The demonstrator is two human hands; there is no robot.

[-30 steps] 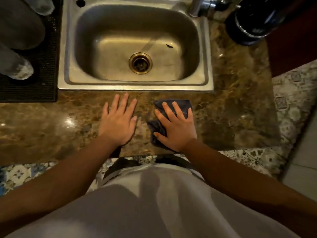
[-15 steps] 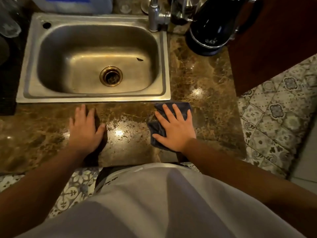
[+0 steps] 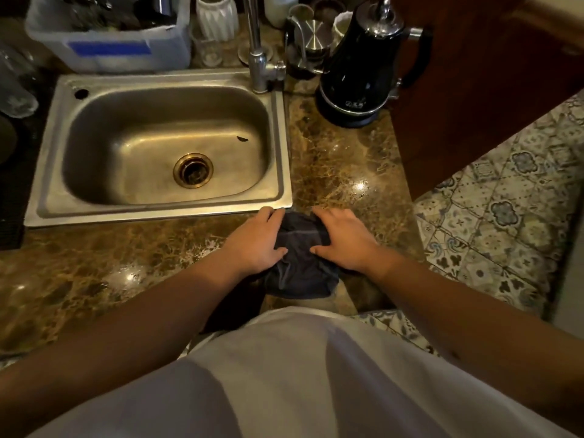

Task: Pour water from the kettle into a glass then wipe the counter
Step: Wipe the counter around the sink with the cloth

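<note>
A dark blue cloth (image 3: 300, 267) lies bunched on the brown marble counter (image 3: 344, 165), just in front of the sink's right corner. My left hand (image 3: 256, 241) presses on its left side and my right hand (image 3: 344, 241) on its right side, fingers curled over the fabric. The black electric kettle (image 3: 360, 74) stands on its base at the back right, beside the tap. A clear glass (image 3: 207, 49) stands behind the sink, left of the tap; I cannot tell whether it holds water.
The steel sink (image 3: 50, 172) fills the left middle. Behind it are a plastic tub (image 3: 107, 49), a white ribbed vase (image 3: 216, 17), the tap (image 3: 257, 58) and metal cups (image 3: 311, 36). The counter ends at the right by a wooden panel (image 3: 474, 99) and tiled floor (image 3: 505, 216).
My left hand has moved right from the bare counter onto the cloth, joining my right hand. The cloth is now bunched between both hands. The view has tilted up, showing the kettle and tap.
</note>
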